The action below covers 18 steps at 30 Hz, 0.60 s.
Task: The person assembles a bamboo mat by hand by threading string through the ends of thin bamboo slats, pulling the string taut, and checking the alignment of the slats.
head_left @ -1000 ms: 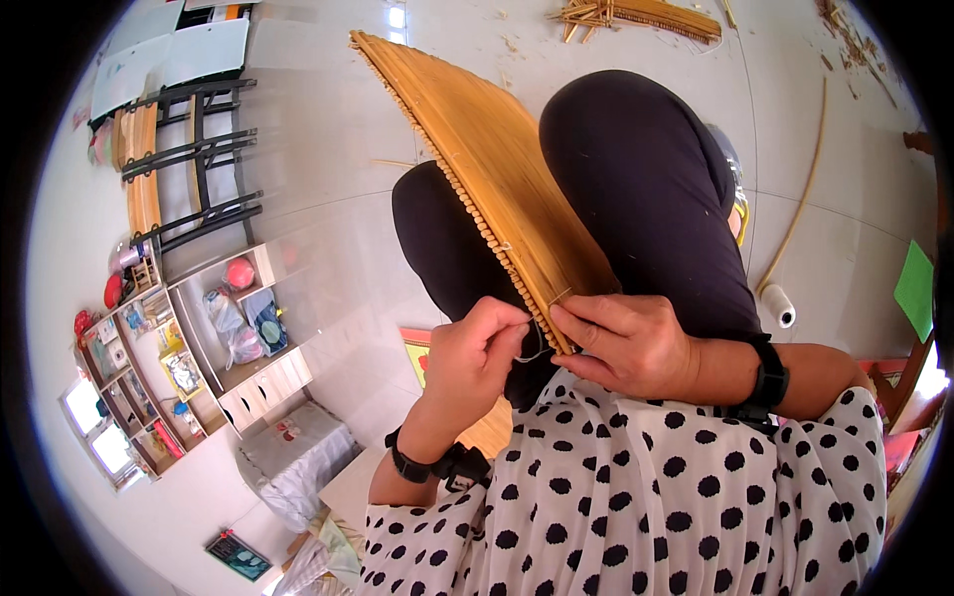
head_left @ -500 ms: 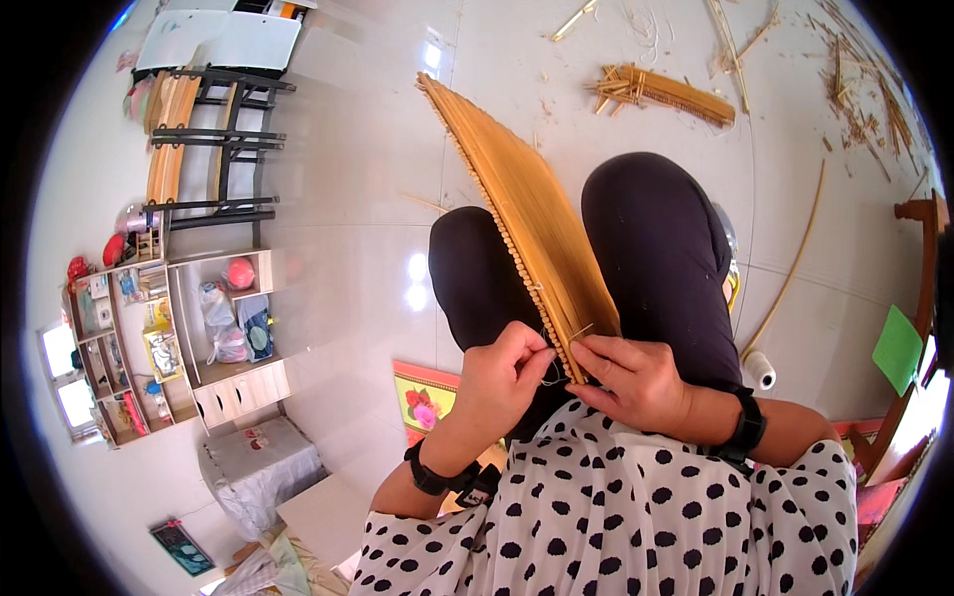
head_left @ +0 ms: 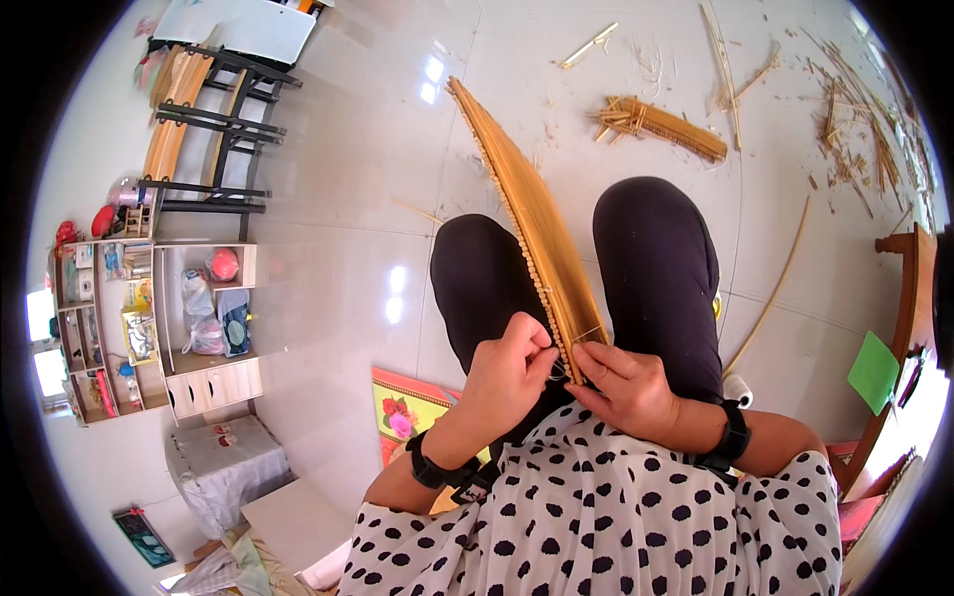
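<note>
A long golden-brown mat of thin stalks slants between my knees, its near end at my lap. A row of bead-like knots or stalk ends runs along its left edge. My right hand is closed on the near end, thumb and fingers pinching it. A thin, pale sliver sticks out beside those fingertips. At the knotted edge, my left hand is closed in a pinch on a fine white thread, which shows as a small loop between the hands. The thread's exact path through the fingers is hidden.
A bundle of stalks lies on the tiled floor ahead, with loose stalk scraps at the far right. A long, curved stalk and a white spool are to my right. Shelves stand at left.
The mat has turned to a narrower angle, its far end shifting slightly right. Both hands keep their grips near the same end. The whole view has shifted a little.
</note>
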Available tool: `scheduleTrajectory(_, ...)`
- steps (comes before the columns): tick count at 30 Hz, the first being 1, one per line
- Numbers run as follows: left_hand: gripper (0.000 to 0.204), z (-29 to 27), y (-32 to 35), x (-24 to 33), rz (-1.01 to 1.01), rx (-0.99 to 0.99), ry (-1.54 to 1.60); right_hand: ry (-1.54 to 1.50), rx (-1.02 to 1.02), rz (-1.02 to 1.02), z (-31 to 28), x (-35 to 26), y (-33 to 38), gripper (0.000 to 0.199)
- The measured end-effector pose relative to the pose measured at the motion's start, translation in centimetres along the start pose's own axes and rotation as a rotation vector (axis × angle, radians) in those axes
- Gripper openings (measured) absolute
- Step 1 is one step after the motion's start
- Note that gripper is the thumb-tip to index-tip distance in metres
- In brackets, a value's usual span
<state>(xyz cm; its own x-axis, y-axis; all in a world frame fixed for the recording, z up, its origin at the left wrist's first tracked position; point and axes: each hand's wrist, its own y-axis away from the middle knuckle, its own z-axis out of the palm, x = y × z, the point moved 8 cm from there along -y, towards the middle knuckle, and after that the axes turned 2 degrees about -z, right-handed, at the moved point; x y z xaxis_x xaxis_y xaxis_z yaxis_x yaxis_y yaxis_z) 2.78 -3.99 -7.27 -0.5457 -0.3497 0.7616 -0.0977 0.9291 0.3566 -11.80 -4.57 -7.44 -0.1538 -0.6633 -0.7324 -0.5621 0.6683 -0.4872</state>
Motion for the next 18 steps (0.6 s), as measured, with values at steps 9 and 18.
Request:
scheduleTrajectory(9, 0.017, 0.6, -0.4, 0.1, 0.137, 0.003, -0.042, 0.044, -0.017, -0.005, 0.3, -0.2, -0.1, 0.038)
scheduleTrajectory(18, 0.017, -0.8, -0.3, 1.4, 0.27, -0.007, -0.065, 0.051, 0.003, 0.065, 0.3, 0.0, 0.2, 0.041)
